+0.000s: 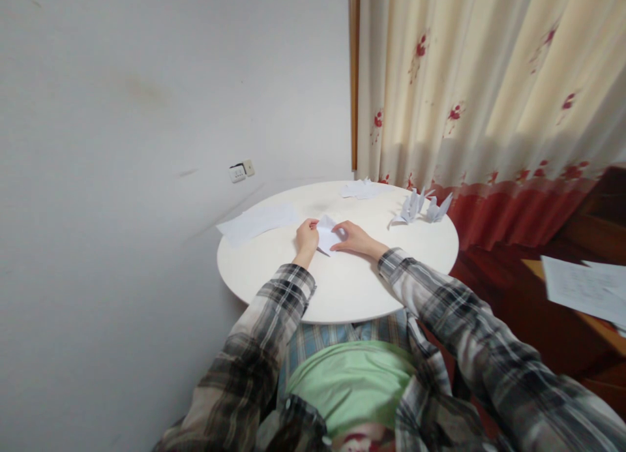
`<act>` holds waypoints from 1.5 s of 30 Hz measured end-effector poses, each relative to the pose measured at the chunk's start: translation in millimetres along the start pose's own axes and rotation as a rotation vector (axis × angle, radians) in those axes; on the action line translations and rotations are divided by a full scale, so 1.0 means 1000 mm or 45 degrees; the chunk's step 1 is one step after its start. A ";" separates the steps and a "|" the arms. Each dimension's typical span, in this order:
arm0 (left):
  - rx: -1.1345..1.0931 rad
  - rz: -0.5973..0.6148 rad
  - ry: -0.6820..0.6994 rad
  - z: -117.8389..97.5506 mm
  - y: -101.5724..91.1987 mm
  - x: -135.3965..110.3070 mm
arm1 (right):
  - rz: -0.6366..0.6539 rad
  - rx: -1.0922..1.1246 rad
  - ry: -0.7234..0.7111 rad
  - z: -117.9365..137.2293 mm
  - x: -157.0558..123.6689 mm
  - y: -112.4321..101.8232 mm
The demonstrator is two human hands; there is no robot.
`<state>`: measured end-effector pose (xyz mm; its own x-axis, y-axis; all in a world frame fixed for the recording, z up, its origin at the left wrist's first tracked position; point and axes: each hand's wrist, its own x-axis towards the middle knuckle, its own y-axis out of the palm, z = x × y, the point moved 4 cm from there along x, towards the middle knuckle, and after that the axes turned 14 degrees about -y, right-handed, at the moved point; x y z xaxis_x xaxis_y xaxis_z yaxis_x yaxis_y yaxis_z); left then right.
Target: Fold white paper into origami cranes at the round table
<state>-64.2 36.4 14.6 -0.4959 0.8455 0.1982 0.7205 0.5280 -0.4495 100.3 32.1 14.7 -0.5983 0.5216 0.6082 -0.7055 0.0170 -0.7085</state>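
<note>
A small piece of folded white paper (327, 231) is between my two hands, a little above or on the round white table (352, 289). My left hand (307, 235) pinches its left edge with the fingers curled in. On the other side, my right hand (353, 237) grips the right edge, thumb and forefinger bent round it. A pointed corner of the paper sticks out toward me at the bottom. Whether the paper touches the tabletop I cannot tell.
White paper sheets (257, 222) lie at the table's left. Folded paper cranes (413, 206) stand at the right edge, and paper scraps (360, 189) lie at the back. A wall socket (237, 173) is on the left; a curtain (454, 113) hangs behind. Printed sheets (581, 289) lie far right.
</note>
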 end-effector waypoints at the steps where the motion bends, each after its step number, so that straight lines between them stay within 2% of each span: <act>1: 0.003 -0.009 -0.004 0.000 0.000 0.000 | 0.004 0.004 -0.003 0.000 0.000 0.000; 18: 0.038 -0.044 -0.009 -0.003 -0.004 -0.002 | 0.060 0.007 -0.076 -0.001 -0.001 0.006; 45: 0.063 -0.034 0.027 -0.003 -0.002 -0.002 | 0.057 -0.022 -0.043 0.001 -0.001 0.004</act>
<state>-63.8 34.0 18.0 -0.5040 0.8327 0.2292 0.6819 0.5465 -0.4861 97.3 30.9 11.3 -0.6419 0.4928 0.5874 -0.6713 0.0090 -0.7411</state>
